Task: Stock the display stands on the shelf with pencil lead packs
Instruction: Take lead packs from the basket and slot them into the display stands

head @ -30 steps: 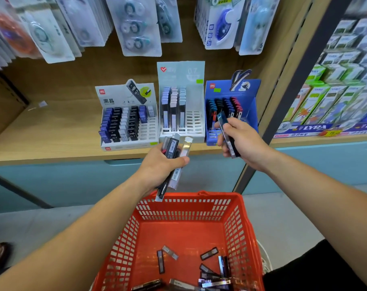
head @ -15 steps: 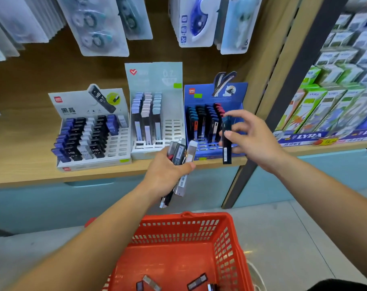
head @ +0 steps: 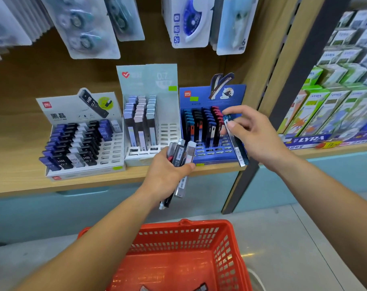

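Observation:
Three display stands sit on the wooden shelf [head: 21, 181]: a white stand [head: 113, 156] on the left, a pale tall stand [head: 167, 131] in the middle, a blue stand [head: 216, 154] on the right, all partly filled with lead packs. My left hand [head: 167, 173] grips a bundle of several lead packs [head: 179, 156] in front of the shelf edge. My right hand [head: 256, 135] pinches one dark blue-capped lead pack [head: 235, 141] between thumb and fingers, just in front of the blue stand's right side.
A red basket [head: 226, 257] stands on the floor below my arms, with a few packs at its bottom. Blister-packed correction tapes [head: 88, 28] hang above the stands. Green boxed goods [head: 333, 106] fill the neighbouring shelf at right, behind a dark upright post [head: 289, 101].
My right hand has carried its single pack up and closer to the blue stand. My left hand stays at the shelf edge with the bundle. The view has tilted up, showing less of the basket.

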### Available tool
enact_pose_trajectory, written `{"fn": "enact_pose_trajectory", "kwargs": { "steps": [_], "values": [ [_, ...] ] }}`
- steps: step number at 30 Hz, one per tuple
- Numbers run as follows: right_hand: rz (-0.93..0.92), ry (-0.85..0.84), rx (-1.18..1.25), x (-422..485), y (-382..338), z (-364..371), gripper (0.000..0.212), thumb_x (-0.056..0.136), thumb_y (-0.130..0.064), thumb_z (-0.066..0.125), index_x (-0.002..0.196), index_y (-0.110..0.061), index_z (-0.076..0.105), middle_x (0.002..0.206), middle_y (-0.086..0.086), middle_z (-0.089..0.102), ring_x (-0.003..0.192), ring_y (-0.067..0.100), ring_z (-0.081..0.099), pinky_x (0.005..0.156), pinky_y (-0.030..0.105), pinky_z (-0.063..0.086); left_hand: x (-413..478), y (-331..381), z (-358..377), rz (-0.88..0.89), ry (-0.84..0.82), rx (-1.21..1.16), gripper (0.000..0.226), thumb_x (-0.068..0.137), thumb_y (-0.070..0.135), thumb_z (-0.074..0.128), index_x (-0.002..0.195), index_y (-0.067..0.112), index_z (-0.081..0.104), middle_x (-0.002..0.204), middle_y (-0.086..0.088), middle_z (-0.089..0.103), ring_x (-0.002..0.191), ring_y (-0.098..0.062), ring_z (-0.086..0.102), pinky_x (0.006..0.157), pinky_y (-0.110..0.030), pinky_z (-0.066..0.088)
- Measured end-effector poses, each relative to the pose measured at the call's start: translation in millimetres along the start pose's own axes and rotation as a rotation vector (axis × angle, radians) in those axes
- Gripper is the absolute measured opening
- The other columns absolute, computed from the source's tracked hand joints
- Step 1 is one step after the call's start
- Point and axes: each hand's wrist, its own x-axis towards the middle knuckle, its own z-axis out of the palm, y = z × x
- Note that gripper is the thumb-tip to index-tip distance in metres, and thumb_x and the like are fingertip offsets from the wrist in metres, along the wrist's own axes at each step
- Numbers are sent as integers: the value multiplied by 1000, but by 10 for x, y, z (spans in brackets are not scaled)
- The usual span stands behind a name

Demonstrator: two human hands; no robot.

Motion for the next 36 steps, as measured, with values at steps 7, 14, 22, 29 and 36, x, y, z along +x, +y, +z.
{"fn": "enact_pose_trajectory", "kwargs": {
  "steps": [7, 14, 22, 29, 36],
  "values": [
    [76, -32, 20, 98, -71, 145, 25, 107, -16, 44, 126, -25, 59, 87, 2, 73, 60, -1, 58, 61, 17, 42, -68, 66, -122, 12, 5, 3, 24, 85, 19, 81, 89, 24, 58, 72, 8, 56, 58, 1, 52, 55, -7, 40],
    [111, -64, 1, 205, -92, 338, 25, 103, -17, 52, 127, -23, 58, 89, -5, 74, 67, 0, 59, 61, 21, 46, -126, 94, -338, -1, 32, 29, 23, 86, 19, 79, 95, 25, 59, 81, 3, 60, 69, -9, 56, 55, -5, 41],
    [-25, 50, -244, 256, -74, 394, 25, 88, -14, 76, 94, -37, 70, 93, -5, 73, 80, 14, 72, 80, 39, 60, -80, 17, -388, 7, 20, 23, 23, 86, 16, 80, 93, 21, 59, 75, 6, 58, 54, 8, 53, 53, -5, 40],
    [-43, 40, -309, 224, -17, 474, 21, 84, -14, 79, 92, -33, 74, 91, -4, 72, 83, 10, 71, 83, 33, 59, -58, -5, -387, -4, 23, 38, 24, 85, 18, 81, 96, 19, 59, 77, 6, 59, 54, 7, 54, 53, -5, 40],
    [-79, -11, -409, 227, -26, 457, 16, 87, -19, 77, 93, -33, 72, 91, -8, 69, 88, 12, 65, 79, 25, 51, -60, -3, -426, -7, 9, 29, 26, 84, 17, 81, 89, 22, 56, 72, 7, 54, 53, 5, 51, 54, -6, 40]
  ]
}}
